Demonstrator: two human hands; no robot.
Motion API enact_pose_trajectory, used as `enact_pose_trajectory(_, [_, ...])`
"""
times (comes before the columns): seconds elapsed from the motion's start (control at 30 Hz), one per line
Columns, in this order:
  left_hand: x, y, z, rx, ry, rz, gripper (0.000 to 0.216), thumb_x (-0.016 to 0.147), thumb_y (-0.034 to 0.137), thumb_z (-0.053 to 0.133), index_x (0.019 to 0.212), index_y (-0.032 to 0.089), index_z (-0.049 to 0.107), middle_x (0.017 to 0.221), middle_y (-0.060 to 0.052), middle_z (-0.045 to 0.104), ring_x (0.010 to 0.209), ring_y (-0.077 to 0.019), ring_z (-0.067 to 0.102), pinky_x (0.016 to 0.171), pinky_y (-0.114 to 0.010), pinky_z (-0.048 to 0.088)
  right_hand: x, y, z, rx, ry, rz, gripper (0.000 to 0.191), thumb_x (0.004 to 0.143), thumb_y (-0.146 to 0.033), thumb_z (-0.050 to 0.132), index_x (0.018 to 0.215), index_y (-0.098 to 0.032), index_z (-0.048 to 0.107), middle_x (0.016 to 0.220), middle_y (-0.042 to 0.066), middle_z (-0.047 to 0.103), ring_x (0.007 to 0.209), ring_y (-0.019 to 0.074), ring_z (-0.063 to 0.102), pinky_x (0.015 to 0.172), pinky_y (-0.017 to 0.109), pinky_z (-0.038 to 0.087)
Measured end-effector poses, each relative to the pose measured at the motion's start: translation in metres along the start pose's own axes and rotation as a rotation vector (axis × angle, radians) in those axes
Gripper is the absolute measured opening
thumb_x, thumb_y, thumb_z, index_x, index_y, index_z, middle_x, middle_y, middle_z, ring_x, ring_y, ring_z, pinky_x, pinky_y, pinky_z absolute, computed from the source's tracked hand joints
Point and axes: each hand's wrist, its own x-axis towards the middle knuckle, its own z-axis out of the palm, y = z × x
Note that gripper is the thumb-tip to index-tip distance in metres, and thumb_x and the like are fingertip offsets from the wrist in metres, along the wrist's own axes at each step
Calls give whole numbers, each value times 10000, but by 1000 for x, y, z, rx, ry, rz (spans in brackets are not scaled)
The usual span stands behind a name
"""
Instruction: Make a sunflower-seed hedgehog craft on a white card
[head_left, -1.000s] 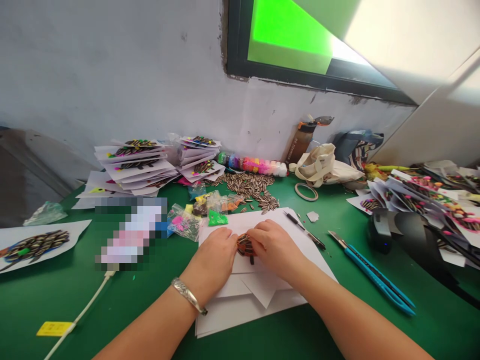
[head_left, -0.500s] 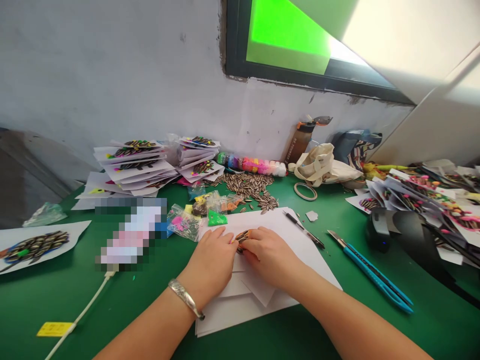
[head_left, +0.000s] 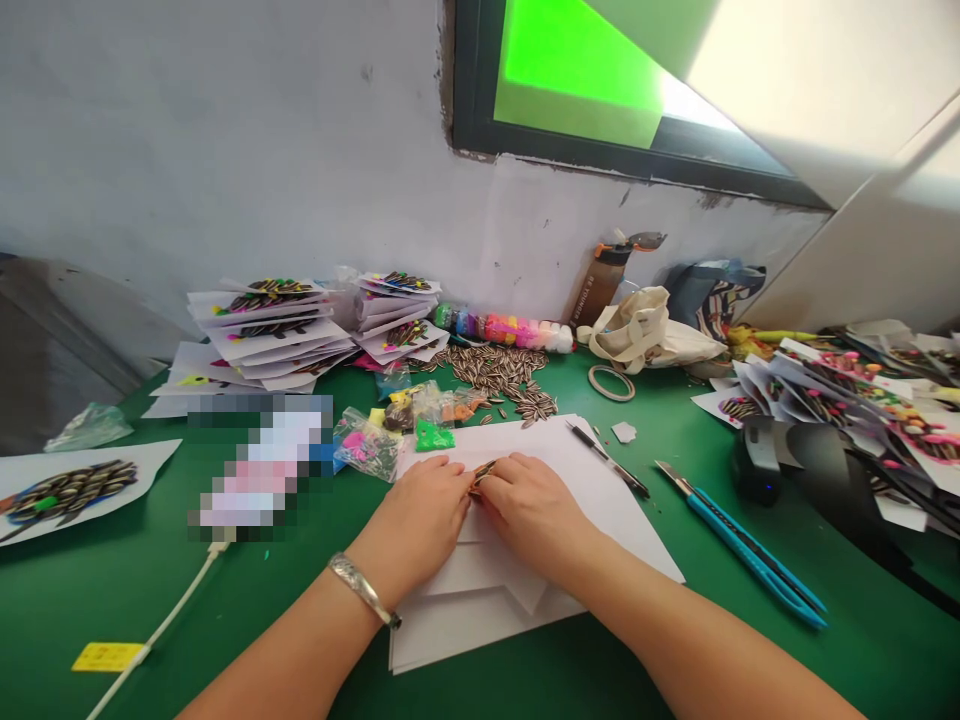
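Sheets of white paper (head_left: 600, 520) lie stacked in front of me, the top ones slightly raised. A small patch of striped sunflower seeds with some orange-brown material (head_left: 482, 474) shows on the paper between my hands. My left hand (head_left: 420, 515) lies at the left of this patch, fingers bent and close together, their tips partly hidden. Over the patch's right side curls my right hand (head_left: 536, 515), its fingertips pressed on the seeds. Just beyond my left hand is a bag of green clay (head_left: 435, 435).
Loose sunflower seeds (head_left: 499, 372) lie behind the paper. A pen (head_left: 607, 460), a blue utility knife (head_left: 750, 550) and a tape roll (head_left: 611, 383) are to the right. Finished seed pictures (head_left: 277, 330) are piled back left. A blurred-out phone (head_left: 262, 470) with a cable lies left.
My hands have drawn slightly closer over the seed patch, covering more of it. The left wrist has shifted a little left and toward me.
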Motion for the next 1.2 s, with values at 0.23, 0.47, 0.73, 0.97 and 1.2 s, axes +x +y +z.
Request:
enact_pose_trajectory(0.23, [1, -2, -1, 0, 5, 32, 299, 948, 180, 374, 971, 175, 672, 972, -96, 672, 1069, -243, 564, 1044, -423, 390, 1, -1, -6, 88, -13, 45, 135, 896, -200, 563, 879, -174, 694, 858, 55, 647, 812, 184, 553, 747, 302, 404])
enact_pose_trajectory(0.47, [1, -2, -1, 4, -11, 23, 302, 951, 180, 370, 933, 168, 672, 968, -104, 668, 1061, -248, 563, 1023, -422, 405, 1, -2, 8, 51, -26, -16, 172, 866, -64, 517, 837, -162, 655, 830, 46, 626, 765, 172, 526, 734, 291, 387])
enact_pose_trajectory(0.73, [0, -1, -2, 0, -1, 17, 272, 934, 164, 385, 843, 178, 642, 920, -89, 652, 981, -235, 560, 935, -378, 447, -2, 5, -10, 82, -65, 148, 141, 848, -70, 492, 777, -186, 528, 694, -4, 524, 602, 137, 411, 559, 259, 253])
enact_pose_trajectory(0.97, [0, 0, -5, -1, -34, 10, 265, 937, 168, 390, 901, 182, 652, 952, -86, 643, 988, -235, 547, 935, -382, 440, -4, 7, -7, 308, -49, 51, 210, 928, -103, 425, 776, -186, 544, 781, 19, 601, 740, 139, 520, 650, 240, 344])
enact_pose_trajectory(1.2, [0, 1, -6, 6, -46, 14, 269, 945, 186, 395, 940, 183, 664, 973, -89, 645, 1007, -236, 545, 980, -395, 420, -1, 9, -5, 338, -53, 54, 218, 924, -95, 449, 770, -177, 581, 772, 20, 609, 753, 137, 535, 683, 239, 376])
